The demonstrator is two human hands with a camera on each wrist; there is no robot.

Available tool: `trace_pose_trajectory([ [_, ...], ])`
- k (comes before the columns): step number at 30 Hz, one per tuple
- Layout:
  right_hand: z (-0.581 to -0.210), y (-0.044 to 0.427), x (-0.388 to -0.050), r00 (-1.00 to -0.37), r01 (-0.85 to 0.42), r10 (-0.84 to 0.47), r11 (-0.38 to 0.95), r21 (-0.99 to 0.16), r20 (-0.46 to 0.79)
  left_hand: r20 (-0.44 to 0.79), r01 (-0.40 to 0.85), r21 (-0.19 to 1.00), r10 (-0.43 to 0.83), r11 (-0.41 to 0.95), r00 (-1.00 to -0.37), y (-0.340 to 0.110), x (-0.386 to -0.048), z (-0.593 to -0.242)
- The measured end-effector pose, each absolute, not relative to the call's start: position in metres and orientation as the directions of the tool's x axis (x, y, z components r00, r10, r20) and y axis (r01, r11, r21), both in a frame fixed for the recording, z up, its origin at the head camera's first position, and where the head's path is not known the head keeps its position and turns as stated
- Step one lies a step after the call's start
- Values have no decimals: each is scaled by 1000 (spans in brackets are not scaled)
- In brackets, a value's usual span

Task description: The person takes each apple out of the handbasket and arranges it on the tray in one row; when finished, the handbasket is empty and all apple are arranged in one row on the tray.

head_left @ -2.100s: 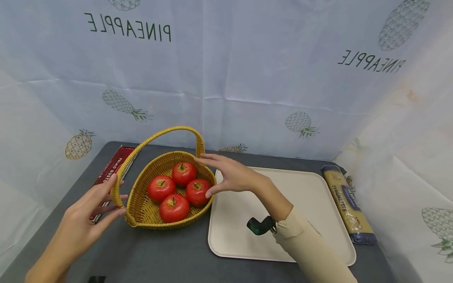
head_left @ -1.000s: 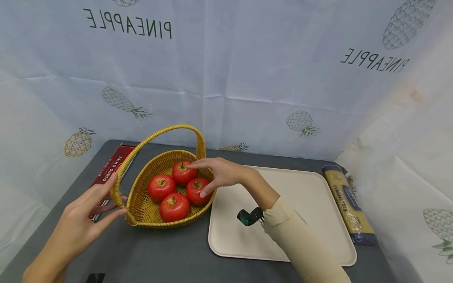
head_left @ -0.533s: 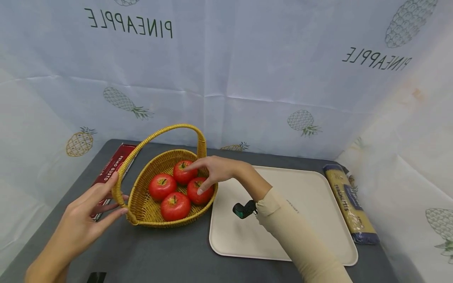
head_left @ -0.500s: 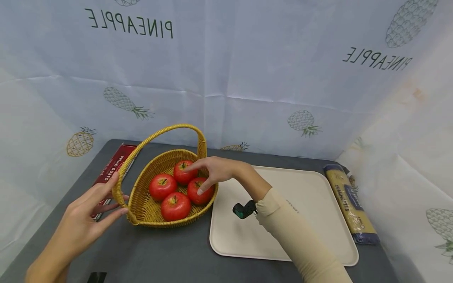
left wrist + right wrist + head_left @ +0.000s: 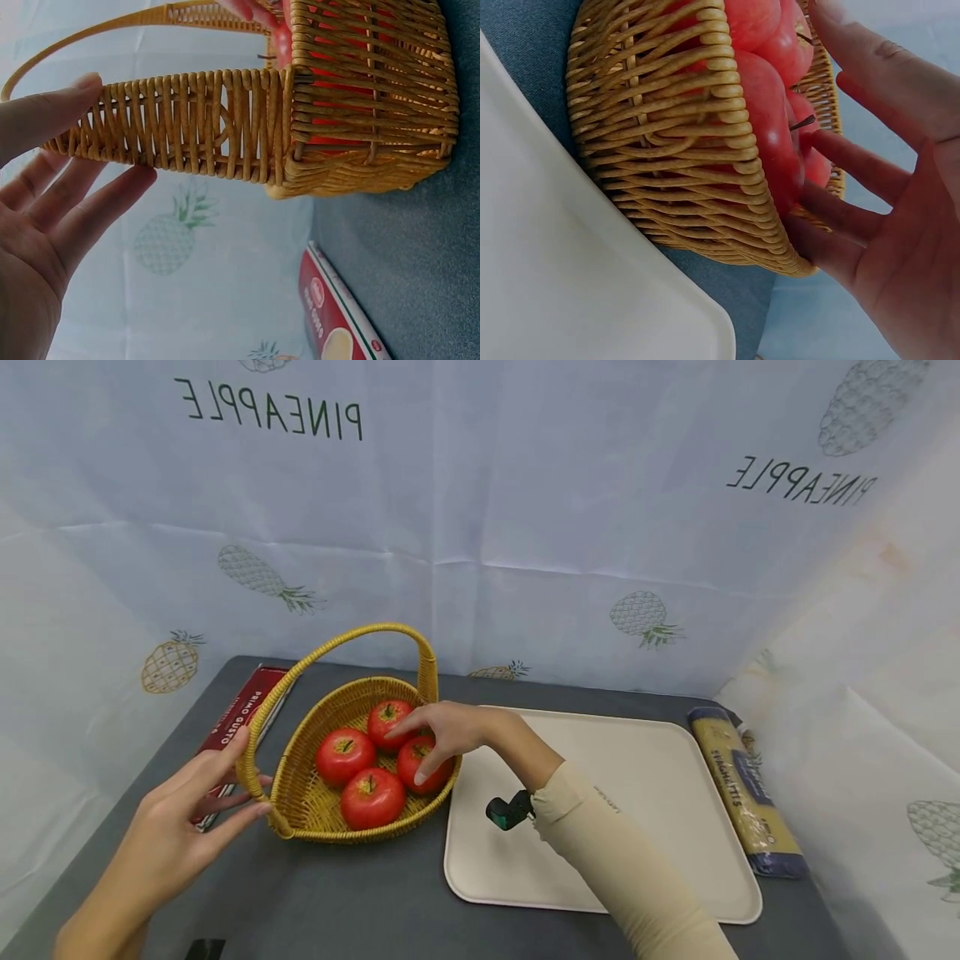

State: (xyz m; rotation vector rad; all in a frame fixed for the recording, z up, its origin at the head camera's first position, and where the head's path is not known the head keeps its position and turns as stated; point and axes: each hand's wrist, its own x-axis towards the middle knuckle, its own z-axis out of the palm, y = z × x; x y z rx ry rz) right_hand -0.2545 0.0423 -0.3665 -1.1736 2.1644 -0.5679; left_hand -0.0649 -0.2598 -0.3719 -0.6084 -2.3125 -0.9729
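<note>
A yellow wicker basket (image 5: 352, 837) stands on the dark table with several red apples inside. My left hand (image 5: 172, 814) holds the side of its arched handle (image 5: 187, 124), thumb on one face and fingers on the other. Over the basket's right rim reaches my right hand (image 5: 459, 728), fingers spread and thumb apart. Nearest to it is the right-hand apple (image 5: 407, 763), between thumb and fingers. In the right wrist view, the fingers extend behind that apple (image 5: 769, 124) and the thumb stays apart from it; whether the fingertips touch it is hard to tell.
To the right of the basket lies a cream tray (image 5: 517, 868), its left edge close to the wicker. A spaghetti packet (image 5: 742, 793) lies along the tray's right side. Behind the left hand is a red box (image 5: 243, 706). Printed cloth (image 5: 525, 527) hangs around the table.
My right hand has moved left and slightly down, from the basket's right rim to over the right-hand apple. The left hand, the basket and the apples have stayed in place.
</note>
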Motion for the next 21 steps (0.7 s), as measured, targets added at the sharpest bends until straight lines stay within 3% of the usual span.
trace_pose_trajectory([
  [6,-368,39,-255,-456,-584,-823,564,-584,-338,693,654,487,199,580,-693,-261,-69,-376],
  [15,-371,31,-253,-435,-619,-814,580,-529,-385,626,591,510,201,626,-753,-261,-64,-372],
  [21,-372,28,-252,-441,-632,-806,591,-500,-395,636,581,471,200,664,-745,-262,-65,-372],
])
